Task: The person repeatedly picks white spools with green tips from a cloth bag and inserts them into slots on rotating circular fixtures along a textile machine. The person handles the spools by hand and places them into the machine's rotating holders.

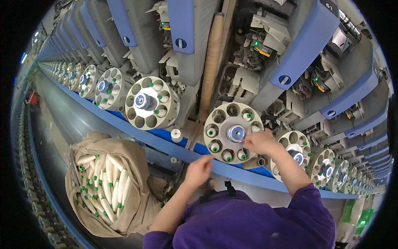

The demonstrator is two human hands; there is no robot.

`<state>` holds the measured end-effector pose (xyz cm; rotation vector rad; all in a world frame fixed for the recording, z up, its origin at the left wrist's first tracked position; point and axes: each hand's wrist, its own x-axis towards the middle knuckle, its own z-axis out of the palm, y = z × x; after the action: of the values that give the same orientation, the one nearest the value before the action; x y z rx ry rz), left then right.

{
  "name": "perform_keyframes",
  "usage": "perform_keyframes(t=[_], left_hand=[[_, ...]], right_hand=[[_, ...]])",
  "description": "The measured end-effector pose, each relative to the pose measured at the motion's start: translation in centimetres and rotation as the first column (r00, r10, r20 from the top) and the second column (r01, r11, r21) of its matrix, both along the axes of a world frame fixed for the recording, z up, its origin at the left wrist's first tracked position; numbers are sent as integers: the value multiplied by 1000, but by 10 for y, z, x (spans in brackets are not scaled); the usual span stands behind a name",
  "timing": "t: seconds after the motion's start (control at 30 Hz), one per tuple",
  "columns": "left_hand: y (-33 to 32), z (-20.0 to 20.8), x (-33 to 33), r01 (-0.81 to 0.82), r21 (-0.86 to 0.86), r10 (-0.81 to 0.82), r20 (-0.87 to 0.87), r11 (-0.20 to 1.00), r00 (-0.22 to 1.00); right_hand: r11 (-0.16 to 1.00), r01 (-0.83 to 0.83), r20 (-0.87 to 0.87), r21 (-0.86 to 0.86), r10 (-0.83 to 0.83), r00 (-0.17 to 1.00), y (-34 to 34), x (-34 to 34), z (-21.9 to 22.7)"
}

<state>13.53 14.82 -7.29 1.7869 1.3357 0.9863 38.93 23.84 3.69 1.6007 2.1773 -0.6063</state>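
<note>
A round cream magazine with a ring of pockets and a blue-and-silver hub stands before me. Several pockets hold white yarn bobbins with green tips, such as this bobbin; others at its upper left look vacant. My right hand is at the magazine's right side, fingers closed and bent down beside a pocket; whatever they grip is hidden. Just off the magazine's lower left, above the blue rail, my left hand has its fingers curled together, with nothing showing in them.
At lower left, a tan cloth sack is full of white green-tipped bobbins. Similar magazines line the rail both ways, including a magazine to the left and a magazine to the right. Grey-and-blue machine units rise behind them.
</note>
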Motion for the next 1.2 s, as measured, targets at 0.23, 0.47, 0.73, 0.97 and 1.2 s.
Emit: perform_keyframes(t=[0.23,0.47,0.73,0.97,1.2], left_hand=[[39,-2,55,217,-298,-348,-513,929,784],[55,73,59,331,-186,-329,42,925,943],[61,89,-80,-256,-337,351,262,906,899],[-89,37,-275,-778,151,777,-309,610,549],[-220,30,-411,-905,69,826,-441,420,350]], right_hand=[[927,107,-652,360,168,739,15,-14,39],[963,113,-860,-245,-270,433,8,-41,-16],[947,-5,-549,321,191,814,49,24,-52],[905,116,-364,409,45,930,56,-68,62],[814,-539,-823,216,449,348,-28,-352,-11]])
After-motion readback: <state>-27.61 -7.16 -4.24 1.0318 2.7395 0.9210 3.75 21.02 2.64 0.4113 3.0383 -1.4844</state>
